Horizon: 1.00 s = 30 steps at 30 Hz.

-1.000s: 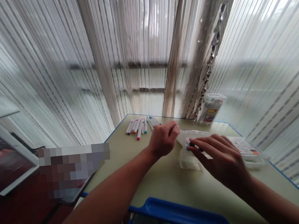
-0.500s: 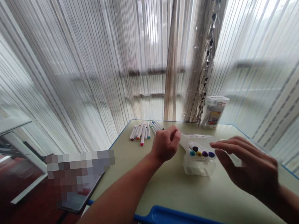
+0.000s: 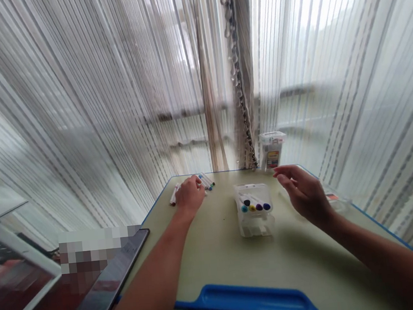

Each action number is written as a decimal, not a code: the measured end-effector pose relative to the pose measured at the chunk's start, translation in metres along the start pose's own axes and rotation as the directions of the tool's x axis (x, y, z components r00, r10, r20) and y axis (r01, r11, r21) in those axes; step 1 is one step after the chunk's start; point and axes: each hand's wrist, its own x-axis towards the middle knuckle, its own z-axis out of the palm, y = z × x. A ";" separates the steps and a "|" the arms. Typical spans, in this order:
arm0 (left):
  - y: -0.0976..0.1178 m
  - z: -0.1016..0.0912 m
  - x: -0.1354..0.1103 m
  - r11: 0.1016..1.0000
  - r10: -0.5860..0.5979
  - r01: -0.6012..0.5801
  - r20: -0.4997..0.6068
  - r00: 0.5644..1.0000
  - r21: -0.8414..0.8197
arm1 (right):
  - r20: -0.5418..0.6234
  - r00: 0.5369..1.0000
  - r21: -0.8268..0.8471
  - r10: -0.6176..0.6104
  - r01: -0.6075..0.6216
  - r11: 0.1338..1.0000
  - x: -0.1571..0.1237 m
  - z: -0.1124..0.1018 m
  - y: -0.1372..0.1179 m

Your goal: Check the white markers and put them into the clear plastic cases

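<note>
My left hand (image 3: 190, 195) is at the loose white markers (image 3: 208, 180) near the table's far left edge, covering part of the pile. Its fingers are curled downward, and whatever they grip is hidden. Right of it stands an open clear plastic case (image 3: 257, 227). Several markers (image 3: 252, 207) lie inside with black, teal, yellow, purple and blue ends facing me. My right hand (image 3: 303, 192) hovers to the right of the case, not touching it. Its fingers are loosely bent, thumb and fingertips slightly apart, with nothing visible between them.
A clear container with a label (image 3: 272, 153) stands at the back edge by the curtain. Clear plastic packaging (image 3: 337, 202) lies at the right edge. A tablet-like device (image 3: 112, 276) is left of the table (image 3: 216, 256). A blue tray edge (image 3: 256, 296) runs along the front.
My left hand has gone from beside the clear case leftward to the loose markers. My right hand has drawn its fingers in and sits farther from the case. The view has turned right.
</note>
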 end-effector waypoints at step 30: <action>0.020 0.028 -0.002 0.951 0.230 -0.262 0.189 0.955 0.164 | 0.141 0.978 -0.023 0.153 -0.151 0.988 0.003 -0.005 0.026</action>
